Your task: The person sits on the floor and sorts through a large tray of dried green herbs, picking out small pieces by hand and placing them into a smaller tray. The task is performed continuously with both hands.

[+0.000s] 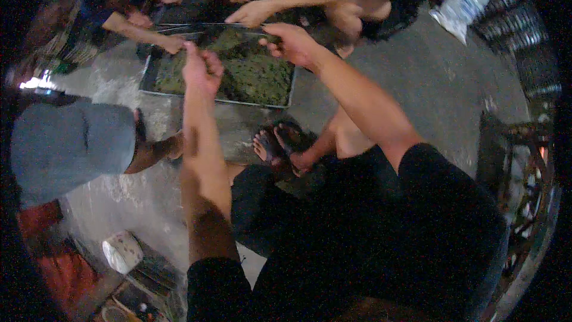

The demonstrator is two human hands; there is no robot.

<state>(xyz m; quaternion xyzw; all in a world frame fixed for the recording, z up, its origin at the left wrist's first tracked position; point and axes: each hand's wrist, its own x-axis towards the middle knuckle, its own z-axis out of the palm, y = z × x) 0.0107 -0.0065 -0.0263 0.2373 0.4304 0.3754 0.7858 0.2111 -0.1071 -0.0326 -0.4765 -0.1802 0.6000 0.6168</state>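
Both my arms reach forward over a shallow rectangular metal tray (277,106) on the floor. A loose, damp-looking green and brown mass (256,77) that looks like chopped leaves fills it. Above the tray's near left part, my left hand (203,70) is closed with its fingers curled; whatever it may hold is hidden. My right hand (291,43) is over the far right corner, its fingers pinched round something small and dark that is too blurred to name. Neither hand touches the green mass.
Across the tray, a co-worker's hands (253,12) reach in from the far right. Another person's hand (170,43) is at the left rim. A person in grey shorts (77,143) sits close on my left. A white plastic bag (465,6) lies far right; a white bundle (122,251) is at lower left.
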